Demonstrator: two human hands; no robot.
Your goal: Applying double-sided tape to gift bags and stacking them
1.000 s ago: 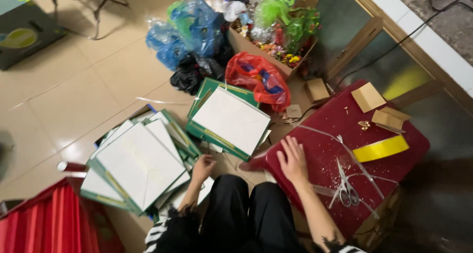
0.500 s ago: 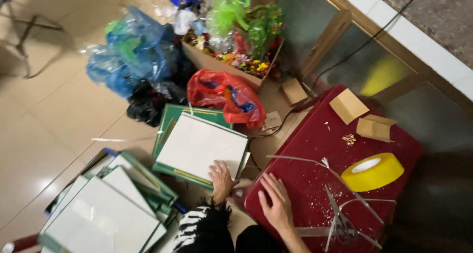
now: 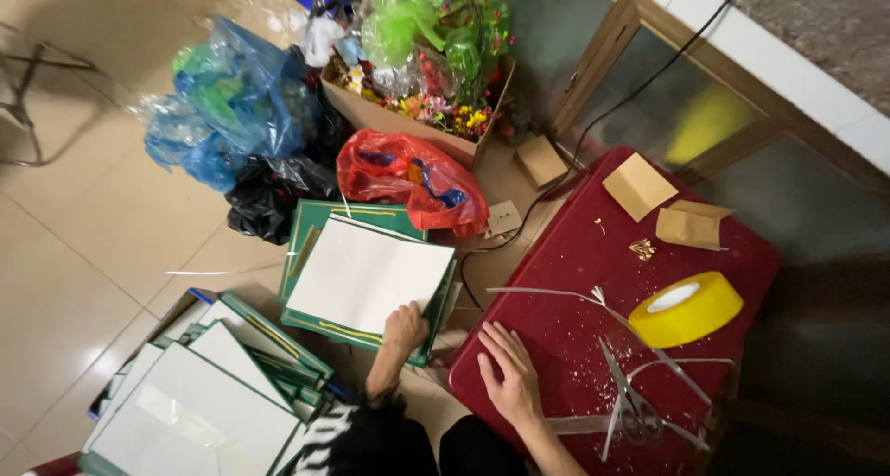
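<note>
At frame centre the left hand point(image 3: 405, 328) pinches the white-faced green box point(image 3: 366, 277) corner, right hand point(image 3: 510, 379) flat and open on the red table point(image 3: 593, 253); a loose grip could tip the stack.

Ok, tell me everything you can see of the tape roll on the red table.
The tape roll is a wide yellow ring with a pale, whitish core, glossy like plastic packing tape. It lies tilted on the red table, near the far right edge, its open core facing up and left. No loose end shows. Clear plastic strips lie just beside it. Neither hand touches it; the right hand rests flat on the table well apart from it.
</note>
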